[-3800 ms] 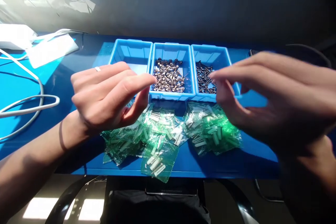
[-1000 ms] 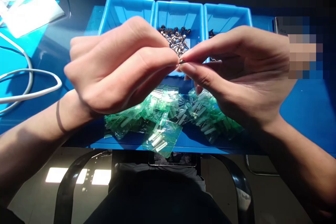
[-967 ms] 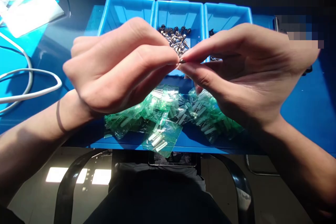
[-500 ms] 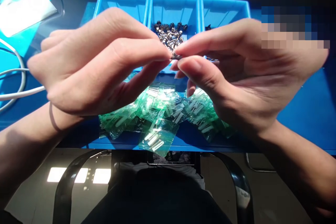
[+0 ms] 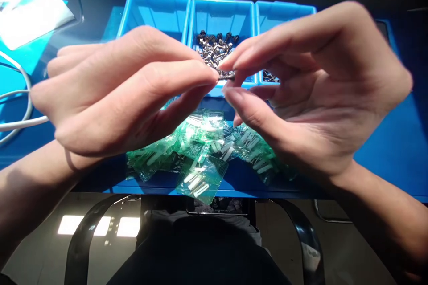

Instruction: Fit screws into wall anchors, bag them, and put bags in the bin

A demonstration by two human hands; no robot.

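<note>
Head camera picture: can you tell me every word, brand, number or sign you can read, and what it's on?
None is legible.
Dark, flat rectangular object, lower centre: faint pale marks, too small to read.
Glossy black curved chair arm, right: pale patch, too blurred to tell whether it's a sign.
Translucent green plastic packets: no print that can be made out.

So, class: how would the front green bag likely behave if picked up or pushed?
Probably floppy: the bag looks like thin, see-through film. It would likely sag where the white pieces bunch inside. An outward push might tip it off, since its lower end overhangs the front edge of the table.
</note>
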